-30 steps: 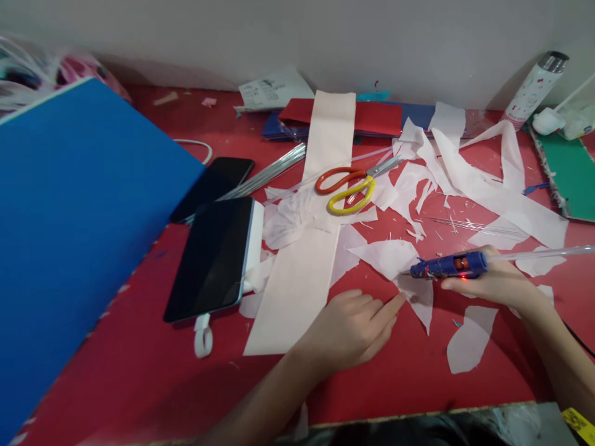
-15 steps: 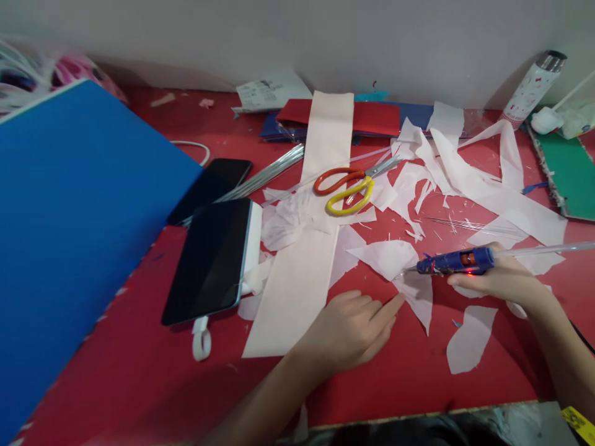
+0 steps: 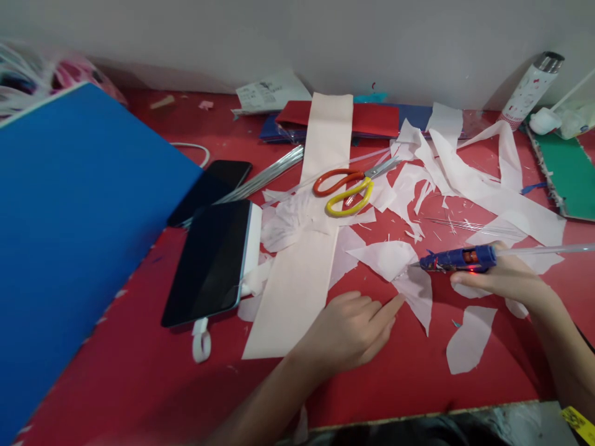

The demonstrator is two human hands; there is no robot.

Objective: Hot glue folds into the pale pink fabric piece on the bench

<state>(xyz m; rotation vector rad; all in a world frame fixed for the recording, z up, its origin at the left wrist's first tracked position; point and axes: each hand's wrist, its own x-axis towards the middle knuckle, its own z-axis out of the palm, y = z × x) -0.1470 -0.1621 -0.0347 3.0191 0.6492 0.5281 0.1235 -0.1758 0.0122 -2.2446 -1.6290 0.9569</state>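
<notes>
A blue hot glue gun (image 3: pixel 458 258) with a small red light lies in the grip of my right hand (image 3: pixel 509 279), and a clear glue stick (image 3: pixel 543 249) runs out of its back. Its nozzle points left, over a pale pink cut paper petal (image 3: pixel 388 257) with a second pointed piece (image 3: pixel 417 296) joining it below. My left hand (image 3: pixel 356 325) rests on the table, index finger stretched out to touch the edge of the lower piece, the other fingers loosely curled. Scissors (image 3: pixel 344 191) with one red and one yellow handle lie open beyond both hands.
A long cream paper strip (image 3: pixel 302 291) crosses the red table (image 3: pixel 400 390). To its left lie a tablet (image 3: pixel 211 260), a phone (image 3: pixel 223 176), wires (image 3: pixel 267 173) and a large blue board (image 3: pixel 88 217). Paper scraps (image 3: pixel 488 192), a flask (image 3: pixel 532 90) and a green board (image 3: pixel 569 170) are right.
My right hand has shifted the glue gun slightly right and up, its nozzle moving a little along the paper. My left hand stays where it was.
</notes>
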